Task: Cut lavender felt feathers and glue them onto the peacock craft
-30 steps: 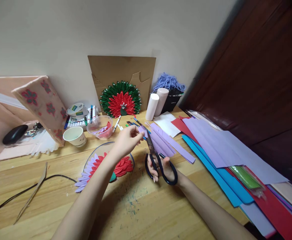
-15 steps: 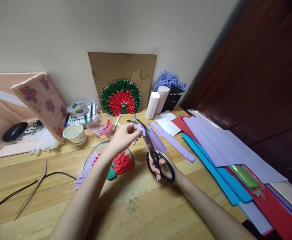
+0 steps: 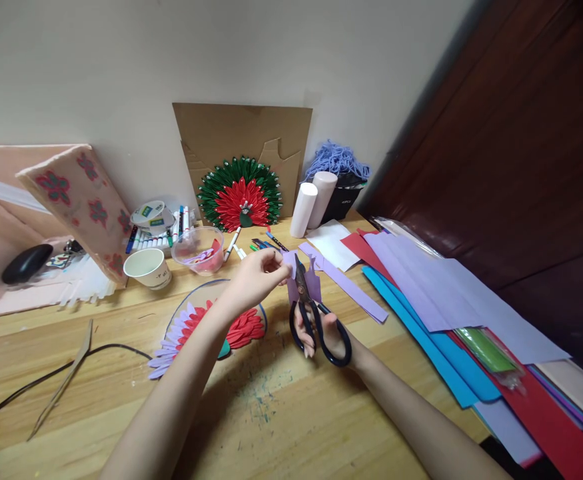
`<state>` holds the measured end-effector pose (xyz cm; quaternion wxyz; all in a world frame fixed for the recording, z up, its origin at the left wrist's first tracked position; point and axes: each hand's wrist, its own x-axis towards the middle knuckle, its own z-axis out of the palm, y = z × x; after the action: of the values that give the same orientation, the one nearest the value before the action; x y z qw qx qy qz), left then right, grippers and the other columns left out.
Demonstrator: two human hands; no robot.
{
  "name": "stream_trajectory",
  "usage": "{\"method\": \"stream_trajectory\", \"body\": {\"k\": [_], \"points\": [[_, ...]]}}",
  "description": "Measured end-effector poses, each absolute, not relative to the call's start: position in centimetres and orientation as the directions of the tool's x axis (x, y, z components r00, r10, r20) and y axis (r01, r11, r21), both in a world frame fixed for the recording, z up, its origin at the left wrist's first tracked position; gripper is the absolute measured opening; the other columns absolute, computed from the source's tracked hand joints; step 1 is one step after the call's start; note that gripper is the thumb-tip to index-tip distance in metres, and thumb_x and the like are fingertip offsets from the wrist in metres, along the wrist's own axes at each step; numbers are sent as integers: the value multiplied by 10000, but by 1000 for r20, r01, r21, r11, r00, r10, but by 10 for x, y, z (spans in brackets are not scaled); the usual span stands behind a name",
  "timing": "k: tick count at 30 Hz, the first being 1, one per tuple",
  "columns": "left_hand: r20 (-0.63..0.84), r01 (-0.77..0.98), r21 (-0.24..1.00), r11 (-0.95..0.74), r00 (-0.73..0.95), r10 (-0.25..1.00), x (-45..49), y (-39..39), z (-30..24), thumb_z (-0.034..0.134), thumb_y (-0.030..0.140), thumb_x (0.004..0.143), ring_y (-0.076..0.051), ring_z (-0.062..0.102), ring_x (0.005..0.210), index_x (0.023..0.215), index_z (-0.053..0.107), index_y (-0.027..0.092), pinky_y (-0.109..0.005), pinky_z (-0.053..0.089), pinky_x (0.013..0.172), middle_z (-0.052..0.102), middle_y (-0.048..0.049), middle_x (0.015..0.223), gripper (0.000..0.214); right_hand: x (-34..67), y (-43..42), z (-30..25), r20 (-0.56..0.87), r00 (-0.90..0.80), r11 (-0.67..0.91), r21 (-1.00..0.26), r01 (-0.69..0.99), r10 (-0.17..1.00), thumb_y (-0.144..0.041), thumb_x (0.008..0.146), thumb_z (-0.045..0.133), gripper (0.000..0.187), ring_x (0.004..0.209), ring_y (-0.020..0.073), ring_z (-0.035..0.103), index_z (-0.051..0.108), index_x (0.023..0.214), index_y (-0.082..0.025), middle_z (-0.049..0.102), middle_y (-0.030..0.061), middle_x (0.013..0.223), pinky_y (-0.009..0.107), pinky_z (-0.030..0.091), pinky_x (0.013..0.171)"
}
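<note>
My left hand [image 3: 261, 277] pinches a small piece of purple paper [image 3: 291, 263] between thumb and fingertips. Black-handled scissors [image 3: 316, 310] are in my right hand [image 3: 311, 333], with fingers through the loops. Their blades point away from me and meet the purple paper at my left fingertips. Behind the blades lies more purple paper [image 3: 314, 283] on the table. Under my left forearm, partly hidden, is a round piece [image 3: 181, 333] bearing red and lilac petals and a green shape.
Purple strips [image 3: 356, 290] and stacked coloured sheets [image 3: 431, 293] lie on the right. Farther back are a clear bowl [image 3: 198, 250], a paper cup [image 3: 147, 269], white rolls [image 3: 304, 210] and a cardboard panel [image 3: 241, 127] with a green-and-red peacock. A forked stick [image 3: 66, 380] lies left.
Both hands remain close together over the purple paper. The scissor handles have spread wider, and my left hand has shifted slightly right with its piece.
</note>
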<state>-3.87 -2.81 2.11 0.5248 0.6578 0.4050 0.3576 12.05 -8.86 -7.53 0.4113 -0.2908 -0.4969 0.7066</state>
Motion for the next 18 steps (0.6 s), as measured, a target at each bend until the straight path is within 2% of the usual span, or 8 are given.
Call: {"method": "stream_trajectory", "body": {"k": [9,18], "points": [[51,135,985,-110,382,923,-39,-25,17,540,228,721,-103,539,564,670,507,150,-237,432,604,559,16,584,99,120,-92,-66,-35,-385,-113,-977,-182,922,-826,558,499,672,289,44,362,437,738,-182,397,-97,426,158,338,300],[51,154,981,-122,396,917,-36,-25,15,529,198,691,-105,548,570,654,502,156,-234,429,597,558,22,593,62,120,-91,-72,-19,-419,-105,-978,-182,908,-898,520,368,763,303,56,401,444,770,-181,419,-81,457,181,364,328]]}}
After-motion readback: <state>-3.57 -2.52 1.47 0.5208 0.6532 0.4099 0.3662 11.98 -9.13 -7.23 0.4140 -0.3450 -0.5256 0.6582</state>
